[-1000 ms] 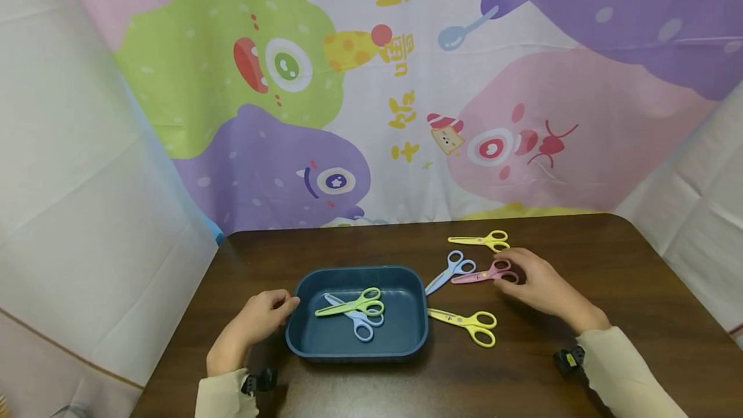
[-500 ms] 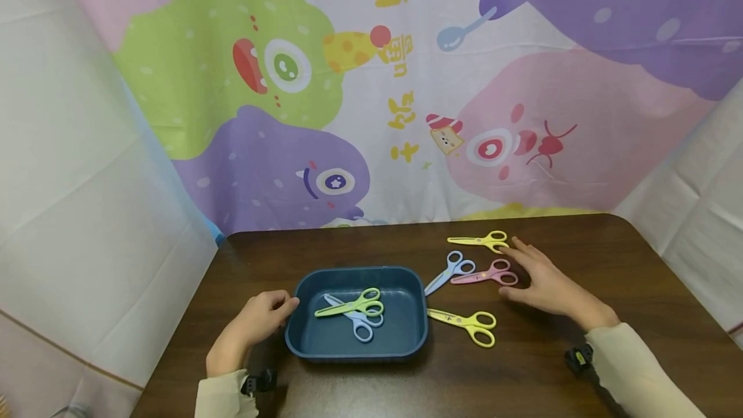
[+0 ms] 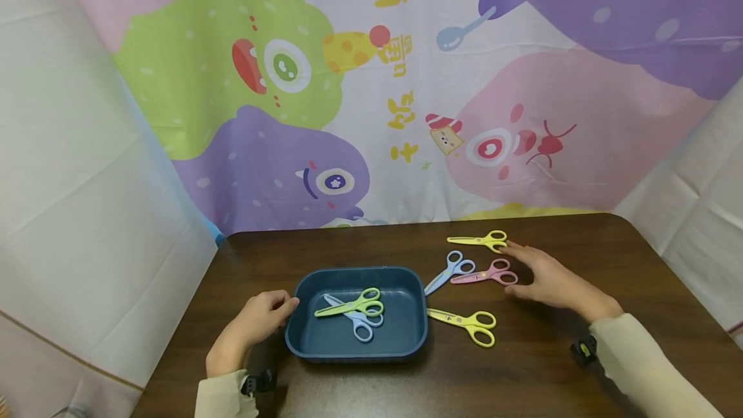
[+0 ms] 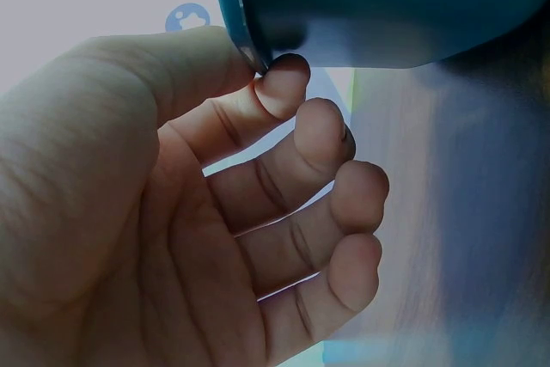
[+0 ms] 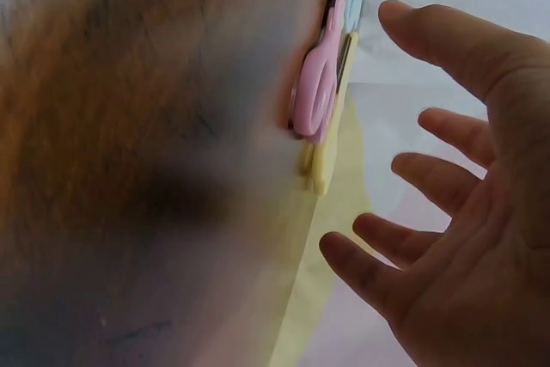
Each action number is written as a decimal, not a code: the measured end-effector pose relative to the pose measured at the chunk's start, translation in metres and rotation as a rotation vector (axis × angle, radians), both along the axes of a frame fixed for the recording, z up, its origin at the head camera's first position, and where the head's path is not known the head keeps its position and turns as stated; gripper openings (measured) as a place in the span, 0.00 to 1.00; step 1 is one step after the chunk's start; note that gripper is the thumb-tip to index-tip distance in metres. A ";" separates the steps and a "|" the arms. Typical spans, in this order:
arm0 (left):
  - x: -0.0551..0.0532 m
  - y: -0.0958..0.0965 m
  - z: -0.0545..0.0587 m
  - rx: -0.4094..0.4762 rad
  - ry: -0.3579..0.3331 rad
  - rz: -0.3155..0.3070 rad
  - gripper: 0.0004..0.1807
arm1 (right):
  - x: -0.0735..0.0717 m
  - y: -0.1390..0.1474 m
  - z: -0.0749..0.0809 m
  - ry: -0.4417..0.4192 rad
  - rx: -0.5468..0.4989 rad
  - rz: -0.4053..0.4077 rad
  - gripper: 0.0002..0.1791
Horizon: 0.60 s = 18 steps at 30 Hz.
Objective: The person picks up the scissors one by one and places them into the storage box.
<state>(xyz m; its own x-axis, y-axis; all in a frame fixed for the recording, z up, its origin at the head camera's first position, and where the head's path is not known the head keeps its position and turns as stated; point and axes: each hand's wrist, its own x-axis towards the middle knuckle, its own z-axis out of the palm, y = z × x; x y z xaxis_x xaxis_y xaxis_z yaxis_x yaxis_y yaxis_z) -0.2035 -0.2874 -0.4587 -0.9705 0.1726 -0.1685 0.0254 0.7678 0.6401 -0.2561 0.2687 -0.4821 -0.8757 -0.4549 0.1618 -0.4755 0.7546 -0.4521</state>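
Observation:
My left hand [image 3: 249, 328] pinches the left rim of a dark teal tray [image 3: 400, 337] between thumb and forefinger; the left wrist view shows the tray's side [image 4: 361, 6] there. Inside the tray, green scissors [image 3: 344, 308] lie across light blue scissors [image 3: 355, 319]. Over the table's right part, my right hand [image 3: 548, 279] holds nothing, its fingers spread. It is beside the handles of pink scissors [image 3: 473, 277], and its fingertips are close to the far yellow scissors [image 3: 477, 240]. In the right wrist view a gap separates the hand from the pink handle [image 5: 314, 100].
More light blue scissors [image 3: 449, 273] lie between the tray and the pink pair. Nearer yellow scissors [image 3: 463, 321] have their tip at the tray's right wall. Behind the brown table [image 3: 325, 392] hangs a cartoon-printed cloth [image 3: 418, 192].
My right hand has drawn back to the right from the pink scissors, its fingers first spreading wider and then easing. The left hand, the tray and the scissors stay put.

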 end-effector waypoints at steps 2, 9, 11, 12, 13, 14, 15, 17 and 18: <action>0.000 0.000 0.000 0.002 -0.001 -0.003 0.18 | -0.001 0.001 0.001 0.009 0.006 0.010 0.40; 0.001 0.001 0.001 0.004 0.000 -0.003 0.19 | -0.005 0.004 0.001 -0.019 0.015 -0.003 0.37; 0.001 0.001 0.001 0.002 0.002 -0.003 0.19 | -0.006 0.004 0.001 -0.028 0.018 -0.010 0.35; 0.001 0.001 0.001 0.003 0.002 -0.002 0.19 | -0.006 0.004 0.001 -0.033 0.019 -0.015 0.35; 0.001 0.001 0.001 0.004 0.002 -0.002 0.19 | -0.006 0.004 0.001 -0.034 0.021 -0.019 0.35; 0.001 0.001 0.001 0.003 0.000 0.000 0.19 | -0.006 0.004 0.001 -0.035 0.023 -0.022 0.34; 0.001 0.001 0.001 0.003 -0.001 -0.001 0.19 | -0.006 0.004 0.000 -0.035 0.024 -0.024 0.34; 0.001 0.001 0.001 0.004 -0.002 -0.001 0.19 | -0.006 0.004 0.000 -0.034 0.027 -0.026 0.34; 0.001 0.001 0.001 0.006 -0.002 -0.001 0.19 | -0.006 0.004 0.000 -0.032 0.028 -0.026 0.33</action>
